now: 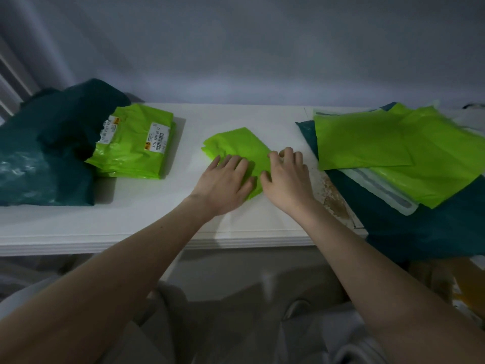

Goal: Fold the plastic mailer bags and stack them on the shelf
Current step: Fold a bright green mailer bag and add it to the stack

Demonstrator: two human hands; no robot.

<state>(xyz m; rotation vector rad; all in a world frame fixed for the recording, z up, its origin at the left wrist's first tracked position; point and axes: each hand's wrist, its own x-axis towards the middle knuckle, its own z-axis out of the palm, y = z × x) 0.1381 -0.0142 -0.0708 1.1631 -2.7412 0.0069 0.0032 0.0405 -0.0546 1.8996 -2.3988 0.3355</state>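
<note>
Two bare forearms reaching up from the bottom corners, converging at the middle of the white shelf [131, 219]. Left hand [223, 186] palm down, fingers [237, 164] spread flat and pressing the near half of a partly folded lime-green mailer bag [236, 145]. Right hand [287, 177] just beside it, knuckles raised, fingers [287, 153] curled and pinching the bag's right edge against the surface. Bag lying at an angle in the shelf's centre, far corner pointing away toward the wall. Open white surface all around the bag: a clear strip behind it up to the wall, more room in front down to the moulded front edge. Off to the left, well apart, a stack of folded green mailers [133, 145] with white shipping labels [154, 139] on top; barcode and digits reading roughly "872A 0241 00 72", other print too small to read. Dark teal plastic bags [39, 153] heaped against that stack at the far left. At the right, a loose pile of unfolded green mailers [380, 140] lying flat over teal mailers [433, 227], overhanging the shelf's right end. Chipped brownish patch [334, 200] on the surface between right wrist and pile.
</note>
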